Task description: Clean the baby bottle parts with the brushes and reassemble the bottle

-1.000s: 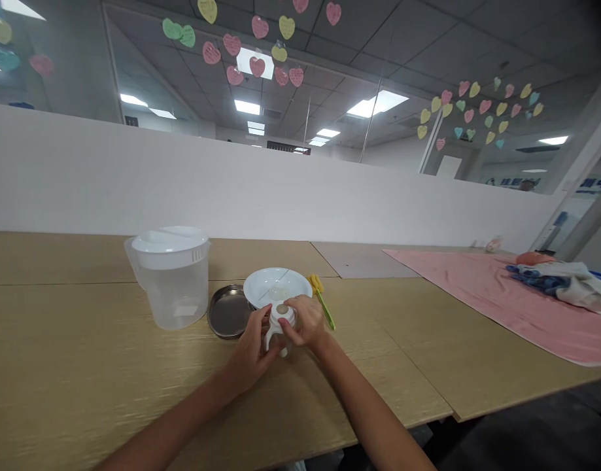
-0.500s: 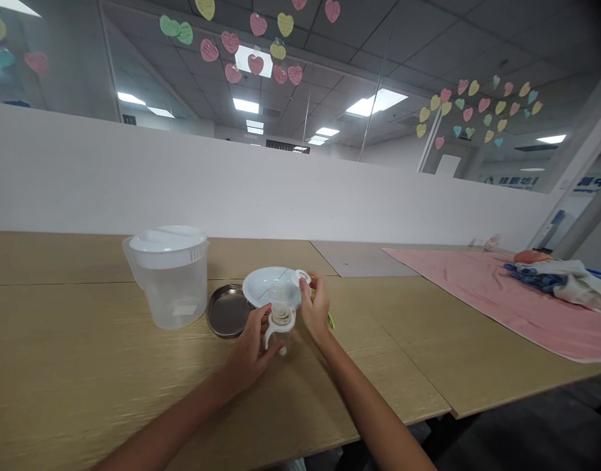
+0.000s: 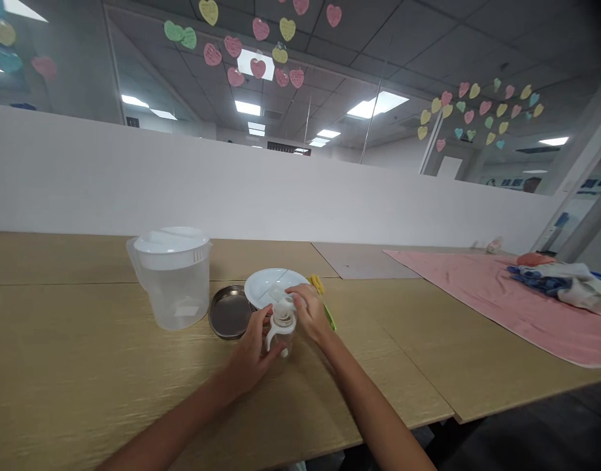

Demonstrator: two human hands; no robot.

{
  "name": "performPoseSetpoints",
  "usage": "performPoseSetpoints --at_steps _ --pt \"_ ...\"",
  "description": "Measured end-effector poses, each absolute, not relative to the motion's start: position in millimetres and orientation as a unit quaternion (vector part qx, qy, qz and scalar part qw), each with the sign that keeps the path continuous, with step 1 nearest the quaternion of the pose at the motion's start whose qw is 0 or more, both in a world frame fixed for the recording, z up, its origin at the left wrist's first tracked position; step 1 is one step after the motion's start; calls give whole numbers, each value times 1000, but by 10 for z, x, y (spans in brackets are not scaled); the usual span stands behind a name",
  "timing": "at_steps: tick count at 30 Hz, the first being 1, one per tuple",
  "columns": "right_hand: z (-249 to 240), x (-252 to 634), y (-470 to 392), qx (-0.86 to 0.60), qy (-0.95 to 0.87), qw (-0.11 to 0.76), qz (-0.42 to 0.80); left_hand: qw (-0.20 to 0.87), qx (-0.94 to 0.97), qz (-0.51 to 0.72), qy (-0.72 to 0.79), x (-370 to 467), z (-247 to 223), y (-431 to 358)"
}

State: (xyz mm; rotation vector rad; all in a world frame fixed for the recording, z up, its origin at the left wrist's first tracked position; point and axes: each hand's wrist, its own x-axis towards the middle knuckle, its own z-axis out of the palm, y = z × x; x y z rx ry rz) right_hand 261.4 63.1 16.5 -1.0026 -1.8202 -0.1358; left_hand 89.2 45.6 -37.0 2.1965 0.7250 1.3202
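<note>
A small clear bottle (image 3: 282,332) with a white handled collar stands upright at the middle of the table, its mouth uncovered. My left hand (image 3: 254,345) is wrapped round its left side. Just above the mouth, my right hand (image 3: 310,314) pinches a white and clear cap (image 3: 282,298), which is tilted. Behind the bottle lies a white plate (image 3: 261,282) with dark lines on it, partly covered by the cap and my right hand. A round dark metal dish (image 3: 229,313) sits to the left of the plate.
A clear lidded pitcher (image 3: 175,284) stands at the left. Right of the plate is a yellow and green brush-like tool (image 3: 328,314), partly behind my right arm. A pink cloth (image 3: 477,288) covers the right side, with folded fabrics (image 3: 569,278) on it. A white partition (image 3: 261,196) rises behind.
My right hand has moved left and slightly down with the cap, from beside the plate's right edge to just over the bottle mouth. My left hand stays on the bottle.
</note>
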Motion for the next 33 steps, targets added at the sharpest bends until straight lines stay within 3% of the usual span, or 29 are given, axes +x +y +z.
performPoseSetpoints --at_steps 5,10,16,20,23,27,33 --pt "214 2437 498 -317 -834 437 -116 234 802 492 244 892 -356 453" --pt "177 2481 524 -391 -731 554 -75 224 802 486 265 895 -380 463" --pt "264 2603 627 -436 -496 726 193 228 802 484 265 887 -371 459" --pt "346 2669 709 -398 -362 745 395 232 802 482 267 888 -368 459" --pt "358 2744 743 -351 -327 733 482 229 802 483 267 890 -371 457" --pt "299 2832 794 -330 -337 724 503 218 807 478 268 889 -380 460" --pt "169 2828 915 -352 -391 726 442 222 807 481 261 894 -383 474"
